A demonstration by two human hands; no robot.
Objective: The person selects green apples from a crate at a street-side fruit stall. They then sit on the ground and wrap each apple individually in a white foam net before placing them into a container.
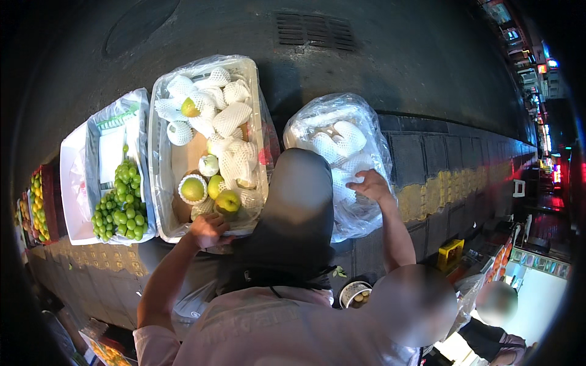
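Head: hands (207, 230) grip foam-netted pears' crate (160, 183)

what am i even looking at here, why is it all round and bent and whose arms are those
This is one picture from a wide fisheye camera worn on a person's head, looking down, so straight edges curve near the rim. The two bare arms rising from the bottom are the wearer's own. The left hand rests at the near edge of a plastic-lined crate of green-yellow pears, many wrapped in white foam netting. The right hand reaches into a clear plastic bag of more net-wrapped fruit; whether it grips anything is unclear. Further left is a box with green grapes. All sit on dark pavement. The dark shape in the middle looks like a cap brim.
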